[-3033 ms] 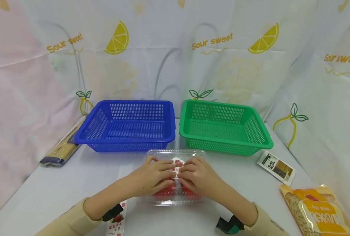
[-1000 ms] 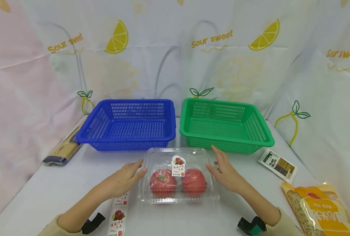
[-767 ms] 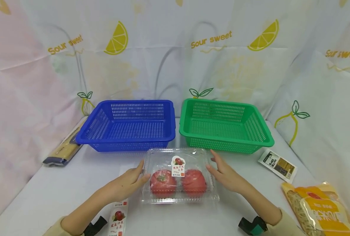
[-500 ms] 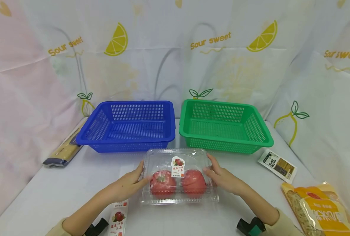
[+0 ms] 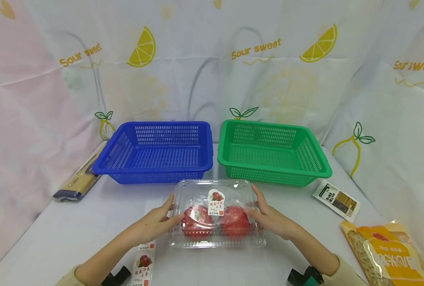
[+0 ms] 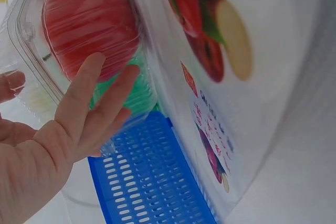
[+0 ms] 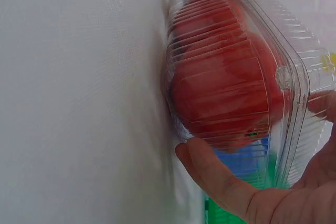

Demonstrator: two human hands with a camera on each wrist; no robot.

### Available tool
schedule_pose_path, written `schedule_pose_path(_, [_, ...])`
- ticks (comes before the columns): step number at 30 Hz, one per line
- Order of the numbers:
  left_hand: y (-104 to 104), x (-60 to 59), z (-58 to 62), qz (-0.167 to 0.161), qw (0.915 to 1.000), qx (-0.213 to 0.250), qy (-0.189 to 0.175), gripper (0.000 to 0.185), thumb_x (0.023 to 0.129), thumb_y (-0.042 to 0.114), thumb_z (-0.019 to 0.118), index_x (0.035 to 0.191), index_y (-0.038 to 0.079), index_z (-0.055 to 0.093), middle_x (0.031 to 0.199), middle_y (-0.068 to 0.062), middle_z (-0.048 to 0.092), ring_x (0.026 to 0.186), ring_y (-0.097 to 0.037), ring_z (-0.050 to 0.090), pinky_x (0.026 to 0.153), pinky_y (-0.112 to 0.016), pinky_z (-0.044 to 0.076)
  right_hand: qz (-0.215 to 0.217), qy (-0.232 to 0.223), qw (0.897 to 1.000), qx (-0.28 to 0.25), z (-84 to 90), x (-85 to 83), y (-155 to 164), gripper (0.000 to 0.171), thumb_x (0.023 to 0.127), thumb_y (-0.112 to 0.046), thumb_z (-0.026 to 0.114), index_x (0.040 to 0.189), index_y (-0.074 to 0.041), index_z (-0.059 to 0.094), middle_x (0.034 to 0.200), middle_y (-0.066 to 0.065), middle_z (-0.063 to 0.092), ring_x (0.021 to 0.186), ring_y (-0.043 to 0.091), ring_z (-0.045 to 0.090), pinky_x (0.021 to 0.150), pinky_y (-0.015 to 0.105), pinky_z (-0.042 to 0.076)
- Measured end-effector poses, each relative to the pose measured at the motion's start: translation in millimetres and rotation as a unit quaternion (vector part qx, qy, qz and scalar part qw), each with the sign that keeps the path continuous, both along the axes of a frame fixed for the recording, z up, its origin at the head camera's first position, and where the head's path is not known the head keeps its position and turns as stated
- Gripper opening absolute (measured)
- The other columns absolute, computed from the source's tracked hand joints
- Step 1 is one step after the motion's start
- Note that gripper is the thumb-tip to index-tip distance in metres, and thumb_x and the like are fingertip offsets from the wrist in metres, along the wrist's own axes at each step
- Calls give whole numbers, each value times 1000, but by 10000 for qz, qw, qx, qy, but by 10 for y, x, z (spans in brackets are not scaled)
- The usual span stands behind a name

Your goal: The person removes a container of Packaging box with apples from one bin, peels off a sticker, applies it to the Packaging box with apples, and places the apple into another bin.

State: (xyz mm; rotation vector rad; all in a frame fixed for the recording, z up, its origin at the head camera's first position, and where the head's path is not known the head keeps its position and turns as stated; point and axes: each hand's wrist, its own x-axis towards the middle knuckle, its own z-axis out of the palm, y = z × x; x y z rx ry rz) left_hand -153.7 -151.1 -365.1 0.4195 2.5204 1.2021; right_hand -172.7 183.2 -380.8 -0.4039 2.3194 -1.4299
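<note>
A clear plastic clamshell box (image 5: 215, 234) with two red tomatoes (image 5: 235, 219) inside is in the middle of the table, in front of the baskets. On its lid is a white fruit label (image 5: 216, 202). My left hand (image 5: 152, 224) grips the box's left side, thumb over the lid; in the left wrist view its fingers (image 6: 79, 95) lie along the ribbed wall. At the right side my right hand (image 5: 274, 217) holds the box likewise, with fingertips (image 7: 197, 153) by its lower edge. I cannot tell whether the box is off the table.
Behind the box stand a blue basket (image 5: 152, 171) and a green basket (image 5: 274, 169). A label strip (image 5: 142, 268) lies by my left forearm. A tan packet (image 5: 79, 180) is at far left; a small sachet (image 5: 336, 200) and yellow bag (image 5: 385, 254) are at right.
Both hands were on the label on the lid three seconds ago. They moved apart to the two sides, then closed in, and now grip the box by its sides.
</note>
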Motion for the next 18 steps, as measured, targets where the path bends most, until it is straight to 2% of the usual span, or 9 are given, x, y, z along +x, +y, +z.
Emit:
schedule_pose_path(5, [-20,3,-25,75,9995,255,-190,83,93,40,50,145,-2,0,138,-33,29,110,-44,51,81,-50,48,28,-37,9999,-155,-17,19,0,79,94,-34,48,145,-26,-11,140,29,24,126,51,23,80,60,43])
schedule_pose_path(11, [-74,2,-53,-99,9956,815,-444,81,94,35,51,147,9,-5,140,-34,23,110,-43,50,80,-49,49,112,-72,9993,-349,-19,27,0,77,94,-32,49,145,-29,-9,140,29,25,123,51,29,73,50,48])
schedule_pose_path(18, [-32,41,-37,78,9956,932,-84,86,89,30,59,147,11,-2,148,-26,2,112,-47,46,79,-48,50,194,-27,9986,-490,-11,61,-10,77,94,-29,50,145,-28,-8,139,30,23,113,45,44,62,39,52])
